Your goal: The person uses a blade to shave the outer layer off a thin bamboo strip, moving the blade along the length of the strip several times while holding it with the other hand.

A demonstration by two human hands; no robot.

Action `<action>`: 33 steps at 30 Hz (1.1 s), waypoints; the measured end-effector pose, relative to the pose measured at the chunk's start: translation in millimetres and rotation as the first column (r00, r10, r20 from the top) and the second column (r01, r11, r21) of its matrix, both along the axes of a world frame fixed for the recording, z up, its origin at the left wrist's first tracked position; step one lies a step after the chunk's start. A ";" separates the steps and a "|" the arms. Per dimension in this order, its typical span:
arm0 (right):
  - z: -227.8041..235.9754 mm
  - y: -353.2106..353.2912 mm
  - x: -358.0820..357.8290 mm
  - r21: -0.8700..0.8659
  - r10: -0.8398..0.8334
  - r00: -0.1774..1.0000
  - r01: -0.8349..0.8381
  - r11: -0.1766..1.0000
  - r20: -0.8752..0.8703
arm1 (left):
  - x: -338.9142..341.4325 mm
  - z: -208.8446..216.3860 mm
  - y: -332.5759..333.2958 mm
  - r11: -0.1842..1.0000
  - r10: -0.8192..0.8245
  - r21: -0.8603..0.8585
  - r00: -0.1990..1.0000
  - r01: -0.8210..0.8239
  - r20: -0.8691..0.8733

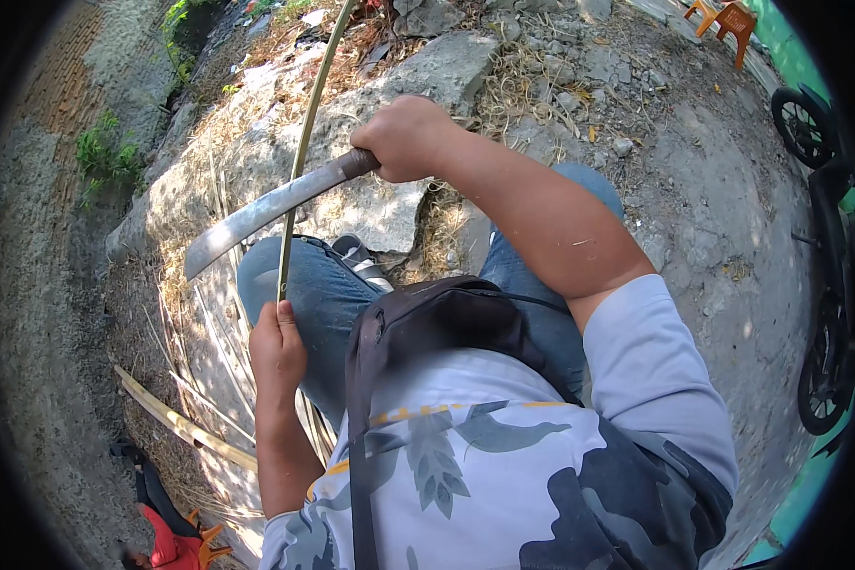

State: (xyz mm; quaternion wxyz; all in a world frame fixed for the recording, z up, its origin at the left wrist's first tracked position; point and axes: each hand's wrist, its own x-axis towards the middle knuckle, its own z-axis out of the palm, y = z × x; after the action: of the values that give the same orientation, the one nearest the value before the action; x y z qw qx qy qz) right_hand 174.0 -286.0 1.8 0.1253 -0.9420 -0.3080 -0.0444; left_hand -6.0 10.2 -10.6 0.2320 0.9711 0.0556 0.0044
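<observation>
My right hand (407,139) grips the dark handle of a long curved machete (256,214), whose grey blade points left and down across my knee. The blade lies against a thin, long greenish bamboo strip (304,142) that runs from my left hand up to the top of the picture. My left hand (276,350) is closed around the lower end of that strip, beside my left thigh in blue jeans. A dark shoulder bag (427,328) hangs on my chest.
Broken concrete slabs (389,204) and dry shavings lie in front of my knees. More split bamboo strips (176,418) lie at the lower left. A motorbike (826,237) stands at the right edge, an orange stool (727,19) at top right.
</observation>
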 end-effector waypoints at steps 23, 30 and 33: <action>4.4 11.3 -3.6 0.068 -0.078 0.997 0.077 0.995 0.010 | -5.5 -9.5 4.0 0.999 0.004 -0.037 0.995 0.000 0.096; 0.3 0.4 -1.2 0.127 0.052 0.984 -0.031 0.991 -0.169 | -3.5 -7.7 2.1 1.000 -0.017 0.025 0.997 0.015 0.078; 1.5 8.8 -9.0 0.082 0.090 0.991 -0.082 0.993 -0.099 | -3.1 -6.1 0.3 1.000 -0.002 0.018 0.996 0.001 0.084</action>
State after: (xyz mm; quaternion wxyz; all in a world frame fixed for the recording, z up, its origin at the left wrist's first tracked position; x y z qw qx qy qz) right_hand 165.0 -277.2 3.2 0.1792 -0.9233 -0.3396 -0.0024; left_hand -9.0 10.4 -16.7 0.2256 0.9721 0.0452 0.0454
